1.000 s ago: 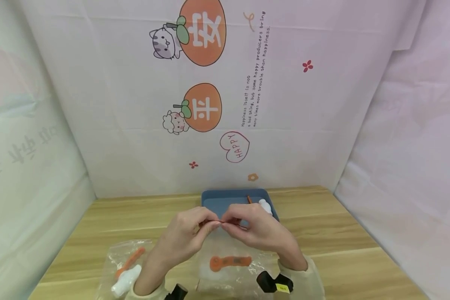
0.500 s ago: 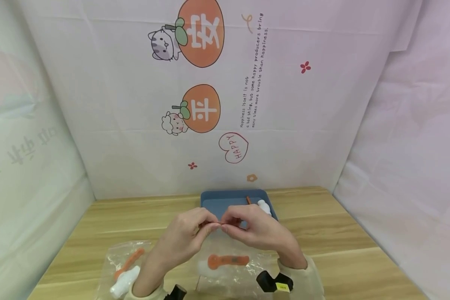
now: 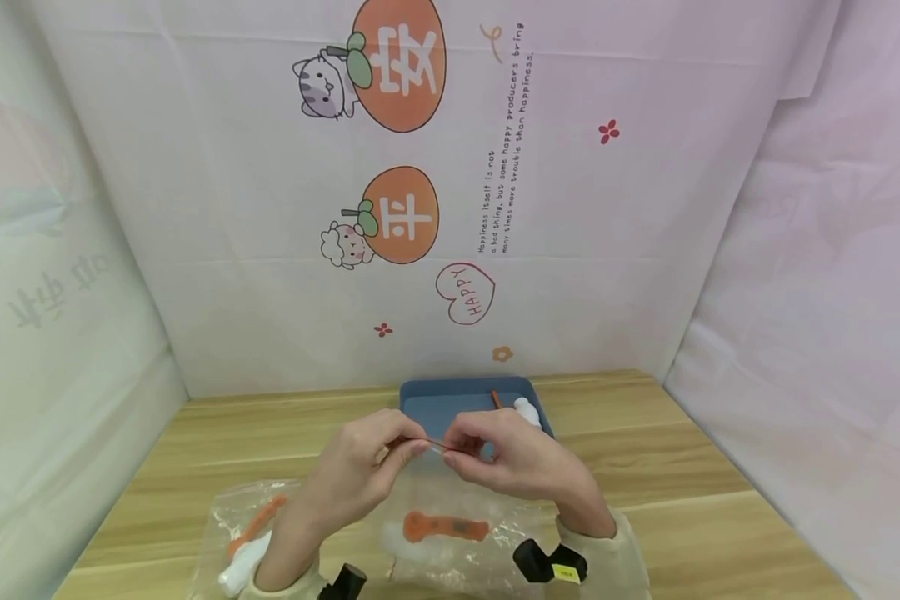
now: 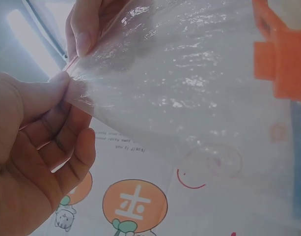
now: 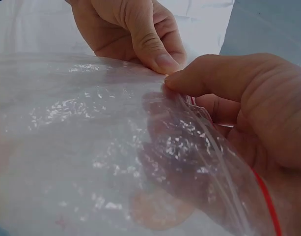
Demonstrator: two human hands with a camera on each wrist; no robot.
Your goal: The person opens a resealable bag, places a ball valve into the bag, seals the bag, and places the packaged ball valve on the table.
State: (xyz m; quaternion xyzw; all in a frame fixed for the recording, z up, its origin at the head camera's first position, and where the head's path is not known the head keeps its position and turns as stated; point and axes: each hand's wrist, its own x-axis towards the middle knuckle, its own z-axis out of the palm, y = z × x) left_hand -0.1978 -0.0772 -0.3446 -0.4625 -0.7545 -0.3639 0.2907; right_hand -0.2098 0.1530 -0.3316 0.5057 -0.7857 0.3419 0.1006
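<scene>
Both hands pinch the red-edged mouth of a clear zip bag (image 5: 116, 142), held up in front of the body. In the head view my left hand (image 3: 360, 467) grips the edge between thumb and forefinger. A short gap away, my right hand (image 3: 521, 458) pinches the same edge, with a thin reddish line stretched between the fingertips. The bag's film hangs below the hands, and an orange long-handled piece (image 3: 446, 527) with a round end shows at its lower part. A blurred white shape lies beside that piece. In the left wrist view, a blocky orange part (image 4: 290, 61) appears at the right.
Behind the hands, a blue tray (image 3: 450, 386) holds a white bottle (image 3: 527, 411) and an orange stick (image 3: 497, 399). Another clear bag (image 3: 221, 517), with an orange piece (image 3: 258, 523) and a white bottle (image 3: 243, 567), lies on the wooden table (image 3: 705, 483) by the left forearm.
My left hand has slid a little left, widening the gap between the fingertips and baring more of the bag's edge. The orange piece has shifted slightly left. My right hand stays almost still.
</scene>
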